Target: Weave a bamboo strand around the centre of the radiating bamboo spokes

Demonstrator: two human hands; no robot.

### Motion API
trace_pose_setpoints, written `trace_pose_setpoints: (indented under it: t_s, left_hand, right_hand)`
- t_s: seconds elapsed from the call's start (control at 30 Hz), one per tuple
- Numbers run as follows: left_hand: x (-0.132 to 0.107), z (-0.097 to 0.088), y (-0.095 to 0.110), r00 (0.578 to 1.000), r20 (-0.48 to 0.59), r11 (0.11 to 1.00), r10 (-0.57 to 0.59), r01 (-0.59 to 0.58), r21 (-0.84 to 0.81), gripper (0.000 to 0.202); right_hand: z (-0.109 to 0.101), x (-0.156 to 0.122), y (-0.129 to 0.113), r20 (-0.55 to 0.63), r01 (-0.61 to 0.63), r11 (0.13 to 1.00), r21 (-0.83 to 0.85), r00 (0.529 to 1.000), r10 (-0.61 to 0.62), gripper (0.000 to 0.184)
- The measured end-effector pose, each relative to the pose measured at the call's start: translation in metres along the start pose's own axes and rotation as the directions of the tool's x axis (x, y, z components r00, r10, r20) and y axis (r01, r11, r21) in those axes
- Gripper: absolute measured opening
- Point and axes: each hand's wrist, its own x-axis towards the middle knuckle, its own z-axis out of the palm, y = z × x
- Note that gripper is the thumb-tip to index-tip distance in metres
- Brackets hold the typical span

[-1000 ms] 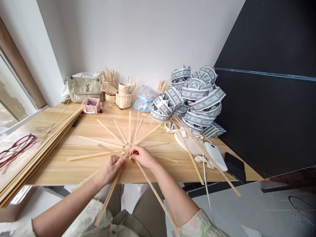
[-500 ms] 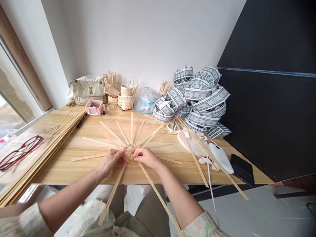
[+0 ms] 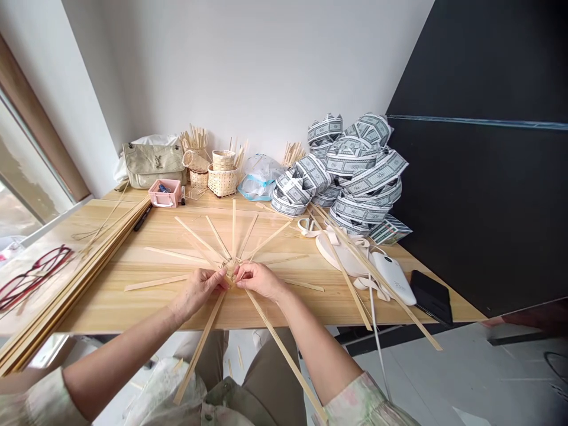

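Observation:
Pale bamboo strips (image 3: 234, 228) fan out from a small round woven centre (image 3: 229, 267) on the table in front of me. My left hand (image 3: 204, 291) is closed at the centre's near left side, thumb and fingers pinching its edge. At the right side, my right hand (image 3: 260, 280) has thumb and forefinger pressed together at the weaving; the fingertips partly cover what they pinch, which looks like a thin strip. Two long strips run toward me between my forearms, the right one (image 3: 284, 349) past the table edge.
A bundle of long strips (image 3: 84, 272) lies left, near red-framed glasses (image 3: 38, 275). Behind are a handbag (image 3: 154, 165), a pink box (image 3: 164, 193), small baskets (image 3: 222, 180) and patterned ribbon rolls (image 3: 355, 171). To the right are scissors (image 3: 305, 225), a white device (image 3: 393, 277) and a black phone (image 3: 430, 296).
The thin strip that slanted up across my right fingers no longer shows there. My right hand has turned slightly at the centre; my left hand keeps its hold. The whole view has shifted a little.

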Motion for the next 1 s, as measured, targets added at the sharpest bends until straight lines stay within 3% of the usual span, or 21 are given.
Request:
trace_pose_setpoints:
  t_s: [0.17, 0.3, 0.37, 0.63, 0.83, 1.0]
  left_hand:
    - [0.000, 0.005, -0.002, 0.976, 0.063, 0.918, 0.208, -0.217, 0.332, 0.046]
    - [0.000, 0.013, -0.009, 0.907, 0.108, 0.816, 0.408, -0.415, 0.403, 0.021]
    - [0.003, 0.016, -0.015, 0.878, 0.138, 0.749, 0.458, -0.464, 0.473, 0.018]
    - [0.009, 0.016, -0.019, 0.867, 0.226, 0.491, 0.445, -0.447, 0.747, 0.016]
    - [0.010, 0.009, -0.002, 0.866, 0.356, 0.335, 0.351, -0.471, 0.816, 0.021]
    - [0.025, 0.007, -0.008, 0.862, 0.380, 0.239, 0.336, -0.468, 0.850, 0.021]
  right_hand:
    - [0.001, 0.000, -0.001, 0.000, 0.025, 0.999, -0.036, 1.000, -0.025, 0.006]
    - [0.002, -0.001, 0.000, -0.018, 0.074, 0.991, -0.115, 0.997, -0.076, 0.008]
    - [0.002, -0.002, 0.001, -0.031, 0.080, 0.984, -0.161, 0.996, -0.086, 0.006]
    - [0.002, 0.000, 0.002, -0.012, 0.139, 0.953, -0.270, 0.989, -0.148, 0.013]
    - [0.003, 0.000, 0.004, -0.027, 0.136, 0.949, -0.285, 0.988, -0.150, 0.013]
    - [0.005, -0.002, 0.002, -0.057, 0.133, 0.938, -0.320, 0.986, -0.159, 0.012]
